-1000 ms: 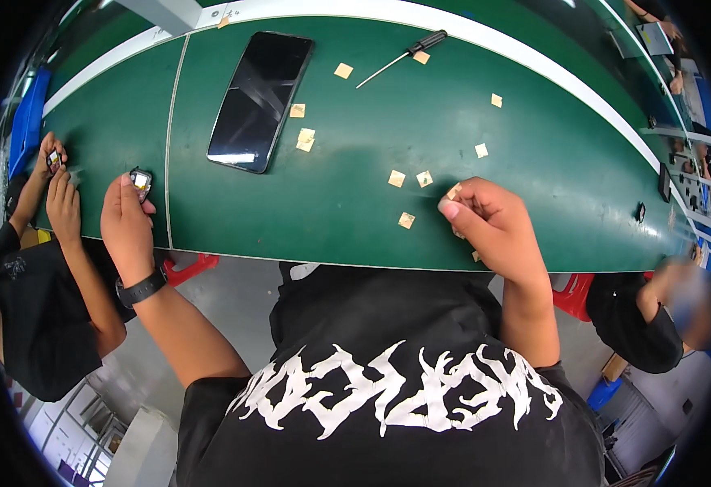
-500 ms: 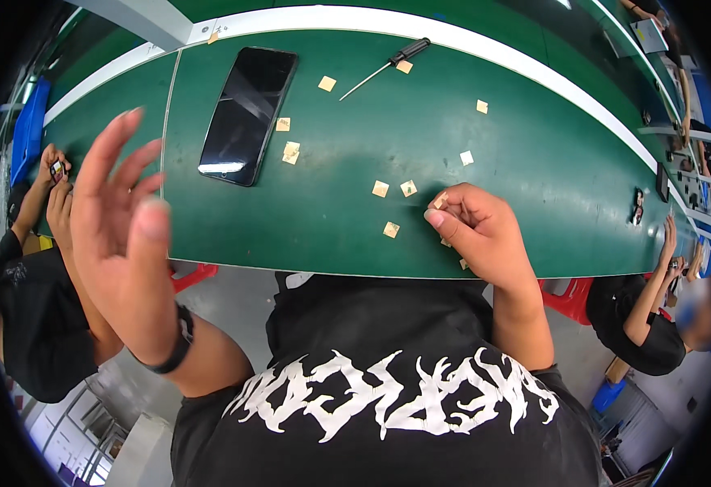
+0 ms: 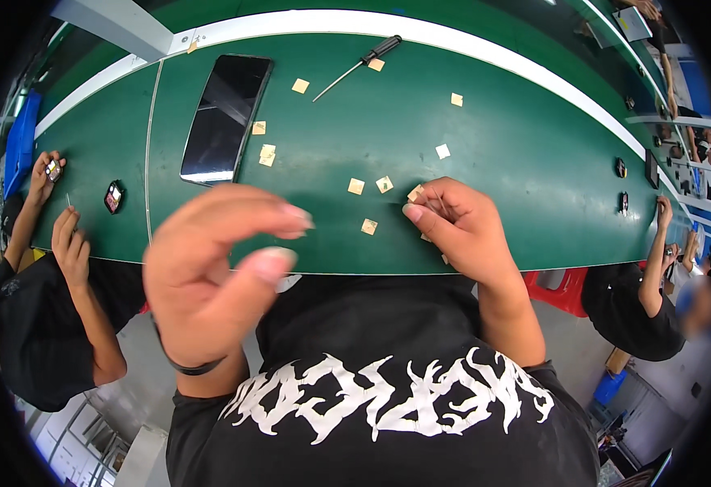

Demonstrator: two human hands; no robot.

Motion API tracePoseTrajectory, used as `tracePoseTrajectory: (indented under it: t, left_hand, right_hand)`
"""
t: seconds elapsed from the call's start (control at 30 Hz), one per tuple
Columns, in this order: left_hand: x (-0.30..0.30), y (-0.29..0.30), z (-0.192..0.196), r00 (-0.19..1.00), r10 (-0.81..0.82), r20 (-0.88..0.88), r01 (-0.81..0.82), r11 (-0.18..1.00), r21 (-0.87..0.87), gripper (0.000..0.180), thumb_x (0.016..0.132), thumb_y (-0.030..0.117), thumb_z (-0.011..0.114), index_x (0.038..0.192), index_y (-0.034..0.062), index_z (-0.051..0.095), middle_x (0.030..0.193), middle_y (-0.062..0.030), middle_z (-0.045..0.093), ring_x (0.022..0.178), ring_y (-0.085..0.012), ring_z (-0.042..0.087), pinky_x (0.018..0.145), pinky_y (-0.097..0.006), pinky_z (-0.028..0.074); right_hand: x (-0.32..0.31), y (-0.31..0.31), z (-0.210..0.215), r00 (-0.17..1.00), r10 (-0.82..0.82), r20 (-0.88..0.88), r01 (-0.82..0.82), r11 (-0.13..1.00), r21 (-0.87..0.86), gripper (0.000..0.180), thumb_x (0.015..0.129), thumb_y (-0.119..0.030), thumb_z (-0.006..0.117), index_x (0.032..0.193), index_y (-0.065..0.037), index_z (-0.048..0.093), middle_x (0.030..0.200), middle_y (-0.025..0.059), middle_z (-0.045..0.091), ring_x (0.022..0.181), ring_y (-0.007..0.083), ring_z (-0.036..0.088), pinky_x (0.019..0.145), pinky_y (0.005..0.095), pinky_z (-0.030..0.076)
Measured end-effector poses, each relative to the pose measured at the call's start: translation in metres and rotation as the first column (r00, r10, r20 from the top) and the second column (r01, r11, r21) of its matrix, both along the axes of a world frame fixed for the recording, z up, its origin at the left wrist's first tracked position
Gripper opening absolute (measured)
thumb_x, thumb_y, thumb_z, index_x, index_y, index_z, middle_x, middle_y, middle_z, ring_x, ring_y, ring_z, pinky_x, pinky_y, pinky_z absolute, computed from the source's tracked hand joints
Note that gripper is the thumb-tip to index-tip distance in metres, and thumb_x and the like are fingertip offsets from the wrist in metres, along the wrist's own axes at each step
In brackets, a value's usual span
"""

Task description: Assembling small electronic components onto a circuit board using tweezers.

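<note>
Right hand pinches a tan square at the worktop's near edge

The right hand rests on the green worktop, fingers closed on what looks like a small tan square; more squares lie just to its left. The left hand hangs raised off the worktop, loosely curled and empty, farther from them.

We sit at a factory assembly line, a long green belt with a white edge, co-workers seated on both sides of us, a screwdriver, a dark phone, small tan squares scattered about.
</note>
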State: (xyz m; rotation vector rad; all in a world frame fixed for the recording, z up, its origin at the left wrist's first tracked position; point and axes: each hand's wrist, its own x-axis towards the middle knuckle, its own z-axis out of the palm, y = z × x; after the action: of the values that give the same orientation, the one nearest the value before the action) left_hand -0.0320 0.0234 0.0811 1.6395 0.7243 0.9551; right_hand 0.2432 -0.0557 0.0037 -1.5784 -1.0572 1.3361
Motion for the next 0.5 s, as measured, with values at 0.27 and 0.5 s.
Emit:
tracePoseTrajectory:
  t: [0.27,0.5]
  left_hand:
    - [-0.020,-0.001,0.004,0.897,-0.220,0.383,0.265,0.962,-0.068,0.039,0.094,0.027,0.071,0.113,-0.0062,0.064,0.099,-0.0198,0.067,0.085,-0.0284,0.071,0.076,-0.038,0.058]
    - [-0.045,-0.035,0.042,0.686,-0.307,0.660,0.379,0.925,0.036,0.023,0.087,0.007,0.077,0.108,-0.0026,0.075,0.115,-0.0244,0.069,0.100,-0.0322,0.070,0.077,-0.036,0.061]
  right_hand:
    - [0.001,-0.002,0.006,1.000,0.007,0.014,-0.007,1.000,-0.013,0.012,0.095,-0.010,0.074,0.095,0.000,0.067,0.070,-0.0077,0.054,0.063,0.0008,0.041,0.055,0.0213,0.033]
    - [-0.002,-0.002,-0.007,1.000,-0.009,-0.001,0.009,0.998,0.057,0.013,0.095,-0.010,0.074,0.095,0.001,0.067,0.070,-0.0074,0.055,0.064,0.0004,0.042,0.055,0.0209,0.035]
